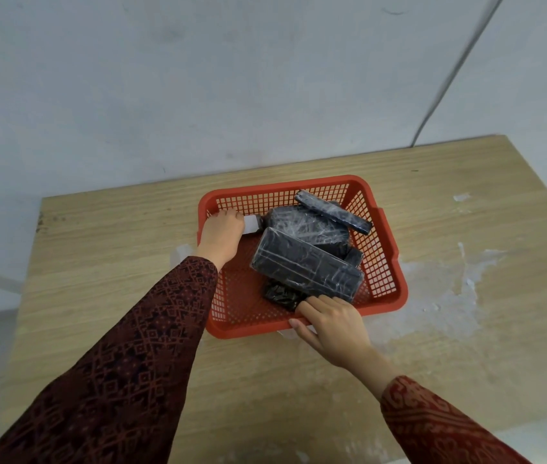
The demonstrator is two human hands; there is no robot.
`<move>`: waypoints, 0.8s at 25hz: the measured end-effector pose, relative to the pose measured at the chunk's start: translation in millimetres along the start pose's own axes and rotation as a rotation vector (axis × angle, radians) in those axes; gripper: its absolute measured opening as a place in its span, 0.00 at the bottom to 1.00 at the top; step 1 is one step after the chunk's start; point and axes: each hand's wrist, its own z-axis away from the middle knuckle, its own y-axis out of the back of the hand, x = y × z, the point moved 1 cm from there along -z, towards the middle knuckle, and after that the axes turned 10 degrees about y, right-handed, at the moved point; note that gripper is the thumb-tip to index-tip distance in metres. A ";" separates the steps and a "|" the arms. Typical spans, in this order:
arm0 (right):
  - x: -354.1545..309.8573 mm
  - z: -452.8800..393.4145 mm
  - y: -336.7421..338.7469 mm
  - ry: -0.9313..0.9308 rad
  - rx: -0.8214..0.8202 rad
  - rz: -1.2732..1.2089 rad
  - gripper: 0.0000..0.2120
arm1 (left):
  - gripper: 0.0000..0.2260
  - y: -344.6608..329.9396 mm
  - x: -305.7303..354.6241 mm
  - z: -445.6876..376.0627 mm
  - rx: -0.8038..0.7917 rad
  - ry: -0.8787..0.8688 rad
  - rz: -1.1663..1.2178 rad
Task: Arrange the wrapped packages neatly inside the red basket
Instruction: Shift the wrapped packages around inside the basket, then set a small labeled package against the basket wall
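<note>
A red basket (pixel 302 256) stands on a light wooden table (pixel 98 262), which is pushed against a pale grey wall (pixel 198 78). To the right of the basket the tabletop has whitish smears. A thin cable (pixel 449 75) runs down the wall behind the table. Inside the basket lie several black wrapped packages (pixel 305 266), piled unevenly, one long package (pixel 332 212) leaning near the far wall. The left hand (pixel 221 236) closes around a small white package (pixel 252 224) at the far left corner. The right hand (pixel 329 324) grips the near rim, fingers inside touching a crumpled black package (pixel 280 294).
</note>
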 end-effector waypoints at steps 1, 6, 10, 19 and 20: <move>-0.1 0.2 0.2 0.001 -0.004 -0.005 0.20 | 0.18 0.9 0.0 6.9 0.040 0.005 0.034; 0.9 0.6 1.4 0.011 0.035 -0.035 0.19 | 0.19 -1.0 -1.3 75.6 0.169 0.109 0.291; 3.3 0.5 1.7 -0.004 0.044 -0.090 0.19 | 0.14 -10.2 6.5 141.2 0.224 0.148 0.459; 4.6 -1.0 1.9 -0.011 -0.016 -0.077 0.18 | 0.20 -21.1 44.1 97.7 -0.321 0.260 0.690; 4.5 -0.7 2.1 -0.003 -0.013 -0.069 0.18 | 0.20 -22.5 45.7 92.4 -0.332 0.288 0.731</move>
